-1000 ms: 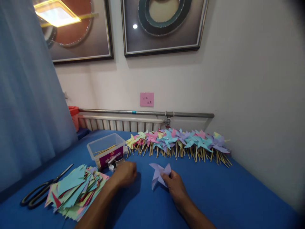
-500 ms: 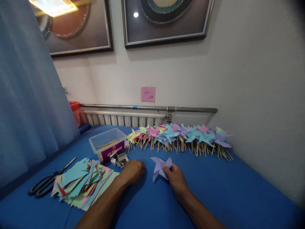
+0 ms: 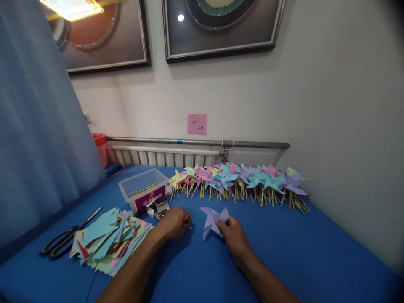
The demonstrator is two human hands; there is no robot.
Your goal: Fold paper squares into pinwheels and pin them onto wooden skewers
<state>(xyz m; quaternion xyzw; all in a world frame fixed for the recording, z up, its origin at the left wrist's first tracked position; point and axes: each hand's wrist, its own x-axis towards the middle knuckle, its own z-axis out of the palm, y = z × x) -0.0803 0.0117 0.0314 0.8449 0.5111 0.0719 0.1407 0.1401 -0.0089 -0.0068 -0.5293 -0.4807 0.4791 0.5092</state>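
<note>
The right hand pinches a purple paper pinwheel between thumb and fingers, over the blue cover and in front of the row of stick-mounted pinwheels. The left hand, beside a small open carton, has its fingers drawn narrow at a small bright piece, too tiny to identify, perhaps a pin. The step in hand seems to be readying 1 fastener; the next move likely calls for lining that piece up with the pinwheel's centre while the folds stay pinched.
</note>
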